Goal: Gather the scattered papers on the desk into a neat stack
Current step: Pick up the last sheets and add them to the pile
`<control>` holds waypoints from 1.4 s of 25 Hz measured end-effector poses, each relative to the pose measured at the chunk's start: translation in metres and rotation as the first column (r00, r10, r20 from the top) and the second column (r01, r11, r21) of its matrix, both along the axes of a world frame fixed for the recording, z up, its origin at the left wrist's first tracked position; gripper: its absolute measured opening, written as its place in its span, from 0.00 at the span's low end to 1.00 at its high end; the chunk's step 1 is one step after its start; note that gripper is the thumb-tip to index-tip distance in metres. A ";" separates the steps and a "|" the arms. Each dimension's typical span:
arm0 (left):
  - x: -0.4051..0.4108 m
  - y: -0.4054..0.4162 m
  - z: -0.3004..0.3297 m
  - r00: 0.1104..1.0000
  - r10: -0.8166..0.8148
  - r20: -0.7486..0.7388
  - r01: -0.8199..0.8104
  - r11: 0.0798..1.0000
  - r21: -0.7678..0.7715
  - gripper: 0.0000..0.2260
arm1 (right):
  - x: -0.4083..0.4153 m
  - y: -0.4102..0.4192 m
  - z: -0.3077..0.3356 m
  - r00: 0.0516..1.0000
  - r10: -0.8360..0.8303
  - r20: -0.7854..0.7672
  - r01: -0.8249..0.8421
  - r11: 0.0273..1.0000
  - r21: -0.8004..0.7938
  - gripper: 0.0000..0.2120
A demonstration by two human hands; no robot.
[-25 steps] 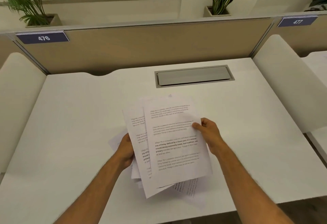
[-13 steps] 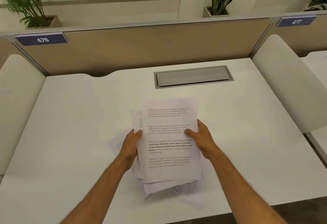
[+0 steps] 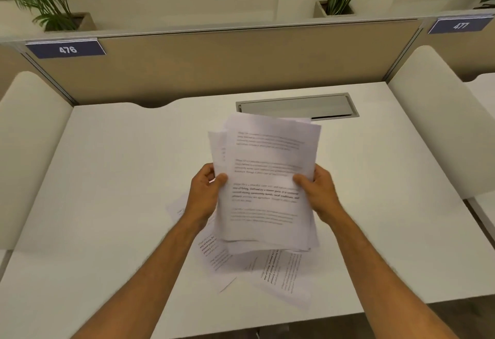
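A bundle of printed white papers [image 3: 265, 178] is held up above the white desk [image 3: 112, 178], tilted toward me, its edges roughly lined up with a few sheets poking out at the top left. My left hand [image 3: 205, 194] grips its left edge and my right hand [image 3: 318, 191] grips its right edge, thumbs on the front page. Beneath the bundle, loose sheets [image 3: 278, 271] lie askew on the desk near the front edge, and a corner of another sheet [image 3: 178, 208] shows behind my left wrist.
A grey cable hatch [image 3: 297, 105] is set into the desk behind the papers. A beige partition [image 3: 227, 62] with the labels 476 and 477 closes the back. White side panels [image 3: 434, 113] flank the desk. Potted plants stand beyond the partition.
Both hands have lifted the bundle higher and squared it up. My left hand has moved from under the sheets to grip the left edge. More loose sheets show on the desk below.
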State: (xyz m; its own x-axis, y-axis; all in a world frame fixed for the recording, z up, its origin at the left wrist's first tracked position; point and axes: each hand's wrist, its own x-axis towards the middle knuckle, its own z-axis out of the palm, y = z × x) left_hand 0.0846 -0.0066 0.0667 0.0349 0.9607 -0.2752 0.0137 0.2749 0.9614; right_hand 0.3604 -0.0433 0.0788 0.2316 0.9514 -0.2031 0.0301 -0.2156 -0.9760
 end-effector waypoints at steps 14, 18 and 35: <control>-0.016 -0.081 -0.110 0.599 0.115 -0.792 -0.556 0.771 -0.309 0.40 | 0.128 0.009 -0.012 0.995 -0.079 -0.056 0.075 0.995 -0.067 0.15; -0.003 -0.069 -0.109 0.586 0.092 -0.805 -0.574 0.748 -0.333 0.45 | 0.137 0.009 -0.018 0.997 -0.034 -0.074 0.027 0.995 -0.094 0.15; 0.052 -0.159 -0.095 0.731 0.670 -0.125 -0.628 0.591 -0.505 0.18 | 0.145 0.013 -0.016 0.993 -0.043 -0.111 0.031 0.994 -0.109 0.16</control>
